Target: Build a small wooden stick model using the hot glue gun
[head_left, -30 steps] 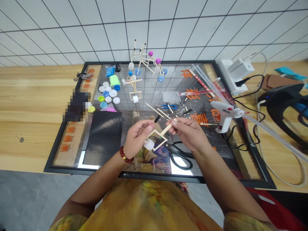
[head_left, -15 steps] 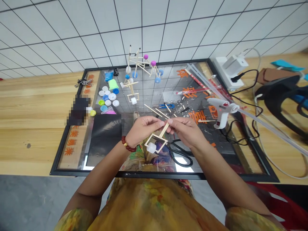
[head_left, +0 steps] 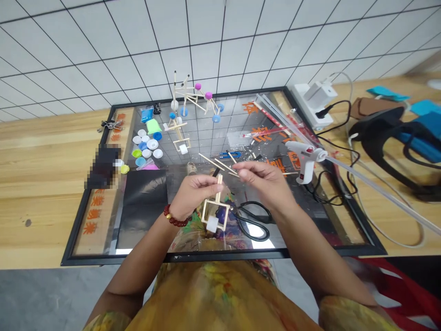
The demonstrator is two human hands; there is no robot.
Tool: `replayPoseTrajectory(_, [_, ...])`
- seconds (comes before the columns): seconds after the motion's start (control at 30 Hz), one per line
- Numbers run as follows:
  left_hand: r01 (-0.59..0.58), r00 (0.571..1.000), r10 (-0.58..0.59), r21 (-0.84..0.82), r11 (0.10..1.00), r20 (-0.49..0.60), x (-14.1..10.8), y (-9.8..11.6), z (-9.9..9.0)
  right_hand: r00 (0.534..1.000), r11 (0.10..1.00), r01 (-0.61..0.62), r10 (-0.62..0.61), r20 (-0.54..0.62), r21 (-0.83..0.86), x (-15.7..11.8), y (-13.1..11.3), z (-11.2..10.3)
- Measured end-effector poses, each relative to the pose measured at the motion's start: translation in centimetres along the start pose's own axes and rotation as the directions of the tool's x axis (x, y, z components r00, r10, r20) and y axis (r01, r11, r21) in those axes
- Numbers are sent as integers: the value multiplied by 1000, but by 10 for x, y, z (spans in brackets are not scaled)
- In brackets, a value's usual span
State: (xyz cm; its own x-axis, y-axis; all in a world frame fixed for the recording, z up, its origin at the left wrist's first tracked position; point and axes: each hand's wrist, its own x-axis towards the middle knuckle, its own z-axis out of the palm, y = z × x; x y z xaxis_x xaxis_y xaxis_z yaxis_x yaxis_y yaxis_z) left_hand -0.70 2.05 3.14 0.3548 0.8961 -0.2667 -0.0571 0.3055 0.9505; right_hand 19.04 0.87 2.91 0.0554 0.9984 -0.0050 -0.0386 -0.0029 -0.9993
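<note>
My left hand (head_left: 198, 195) pinches the upper end of a small wooden-stick frame (head_left: 223, 215), a square of thin sticks on a short double-stick stem, held over the glass tabletop. A white block-like piece (head_left: 212, 224) is attached to its lower side. To the right of it is my right hand (head_left: 263, 181), apart from the frame, its thumb and index finger curved with a small gap between them. Loose sticks (head_left: 211, 161) lie just left of its fingertips. Black-handled scissors (head_left: 253, 220) rest on the glass below it, their blades partly hidden behind the frame.
Stick models (head_left: 193, 99) with coloured round parts stand at the back. A white glue gun (head_left: 305, 161) and its cord are at right, near a power strip (head_left: 312, 108). Bottle caps (head_left: 151, 144) and black sheets (head_left: 141, 207) lie left. Blue snips (head_left: 230, 155) lie among scraps.
My right hand has let go of the stick frame and moved right, away from it. My left hand keeps hold of the frame, now more upright. The camera view has shifted slightly.
</note>
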Motion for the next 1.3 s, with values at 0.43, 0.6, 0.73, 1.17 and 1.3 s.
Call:
replayPoseTrajectory(0.43, [-67, 978, 52, -69, 995, -201, -4, 3, -22, 995, 520, 12, -87, -40, -854, 54, 8, -32])
replayPoseTrajectory(0.6, [-128, 953, 125, 9, 992, -274, -1, 7, -27, 997, 465, -1, -72, -39, -885, 59, 16, -23])
replayPoseTrajectory(0.73, [-124, 950, 148, 106, 987, -273, 2, 3, -30, 986, 660, 111, -167, -1, -743, 39, 12, -9])
replayPoseTrajectory(1.17, [-38, 965, 43, 23, 999, -259, 7, -3, -27, 877, 944, -235, 309, 368, -233, -1, 14, 25])
replayPoseTrajectory(1.3, [0, 969, -23, -93, 996, -246, 7, -2, -25, 863, 932, -331, 363, 352, -149, -1, 16, 21])
